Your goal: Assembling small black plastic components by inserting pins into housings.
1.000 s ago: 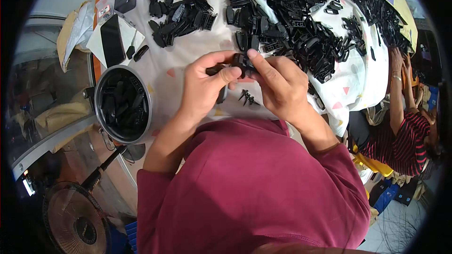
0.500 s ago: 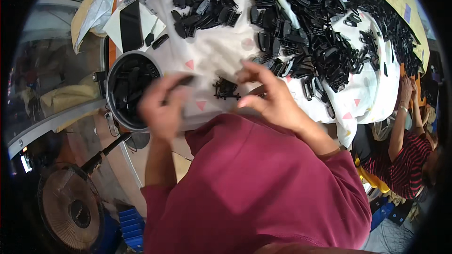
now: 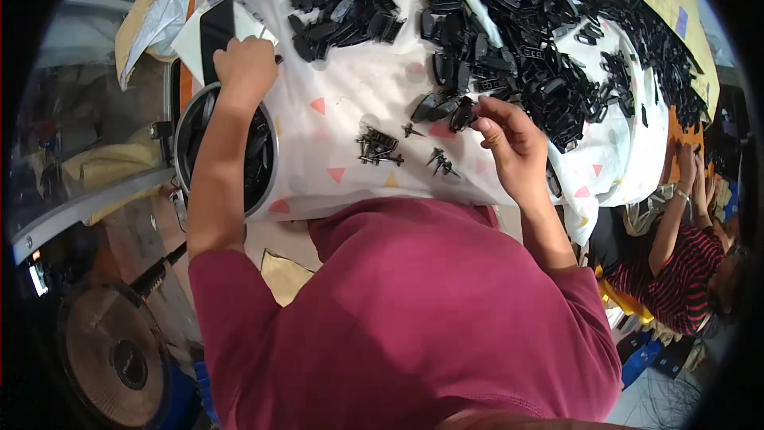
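Observation:
My left hand (image 3: 245, 72) reaches over the white card, its fingers curled down beside the black phone (image 3: 216, 36). What those fingers hold, if anything, is hidden. At the near edge of the large pile, my right hand (image 3: 516, 146) pinches a small black oval plastic part (image 3: 462, 115) between thumb and fingertips. Between my arms, a small cluster of black plastic frames (image 3: 378, 145) lies on the patterned white cloth (image 3: 350, 99). Several tiny black pointed pieces (image 3: 442, 162) are scattered to its right. Under my left forearm stands a round metal bowl (image 3: 274, 161) of black parts.
A large heap of black plastic parts (image 3: 549, 56) covers the right of the table, with a smaller pile (image 3: 342, 12) at the back. A fan (image 3: 119, 358) stands at lower left. Another person in a striped shirt (image 3: 676, 279) works at the far right.
My left hand has moved from beside the bowl up to the white card and phone. My right hand has shifted right and taken hold of an oval part. Tiny pointed pieces now show on the cloth.

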`<move>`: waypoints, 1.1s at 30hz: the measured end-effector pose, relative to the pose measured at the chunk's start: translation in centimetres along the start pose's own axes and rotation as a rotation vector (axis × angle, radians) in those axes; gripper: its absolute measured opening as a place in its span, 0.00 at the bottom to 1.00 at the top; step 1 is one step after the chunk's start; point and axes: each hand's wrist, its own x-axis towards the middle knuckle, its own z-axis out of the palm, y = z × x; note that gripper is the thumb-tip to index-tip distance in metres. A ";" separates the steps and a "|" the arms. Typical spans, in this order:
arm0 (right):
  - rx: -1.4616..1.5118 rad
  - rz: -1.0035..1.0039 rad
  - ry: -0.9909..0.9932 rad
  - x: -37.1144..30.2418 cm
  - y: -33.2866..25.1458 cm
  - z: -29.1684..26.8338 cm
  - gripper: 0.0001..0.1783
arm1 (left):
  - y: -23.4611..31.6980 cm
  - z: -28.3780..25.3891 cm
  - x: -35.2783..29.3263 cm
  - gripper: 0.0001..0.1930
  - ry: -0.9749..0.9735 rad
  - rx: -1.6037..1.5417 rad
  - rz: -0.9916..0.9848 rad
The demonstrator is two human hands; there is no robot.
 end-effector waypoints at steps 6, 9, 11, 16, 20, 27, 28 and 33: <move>-0.291 -0.001 0.237 -1.3 2.6 -3.6 0.09 | 3.6 -1.2 0.8 0.11 0.119 -0.243 0.194; -0.773 -0.184 0.045 -1.8 2.8 -4.2 0.14 | 6.2 -0.4 -0.3 0.10 0.089 -0.308 0.308; -0.859 -0.185 0.060 -1.7 2.8 -3.5 0.14 | 9.0 -1.3 -1.6 0.11 0.145 -0.323 0.340; -0.923 -0.246 0.064 -1.0 3.9 -2.7 0.15 | 14.1 -1.7 -3.5 0.09 -0.042 -0.539 0.375; -0.971 -0.360 0.062 0.4 2.5 -1.5 0.14 | 14.6 -1.6 -3.3 0.09 -0.184 -0.718 0.381; -0.884 -0.495 -0.174 2.6 2.1 -1.9 0.10 | 14.6 0.0 -3.9 0.11 -0.179 -0.847 0.331; -0.887 -0.498 -0.175 2.5 2.2 -1.9 0.10 | 14.9 0.1 -3.8 0.10 -0.183 -0.910 0.356; 0.722 0.048 0.080 2.4 -0.6 -0.8 0.22 | 14.7 -1.6 -5.6 0.04 -0.277 -1.589 0.241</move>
